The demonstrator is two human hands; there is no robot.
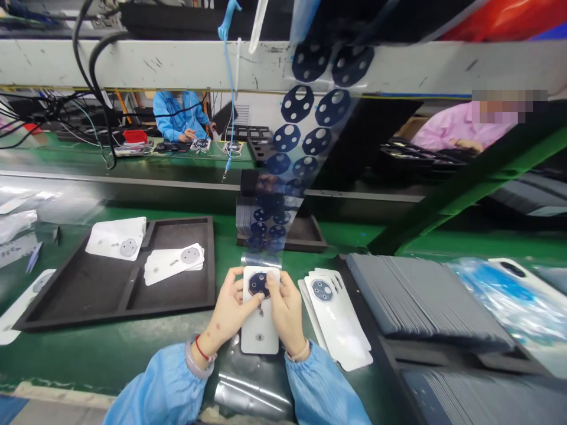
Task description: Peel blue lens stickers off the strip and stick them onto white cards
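Observation:
A white phone back cover (252, 342) is held upright in front of me, its camera end pointing away. My left hand (233, 310) grips its left edge, the thumb reaching over the face to just below the camera area. My right hand (287, 307) is closed on the right edge, with its thumb on the dark octagonal camera sticker (256, 282) and partly covering it. Right behind the cover hangs a clear film strip (283, 195) carrying two columns of dark octagonal stickers with round holes. A few white covers (343, 319) lie stacked beside my right hand.
At left, a black tray (168, 298) holds two fanned stacks of white covers. Grey sheets (411, 289) stand packed in a tray at right, near plastic-wrapped covers (500, 301). A green post (465, 177) slants across the right. Two people sit across the bench.

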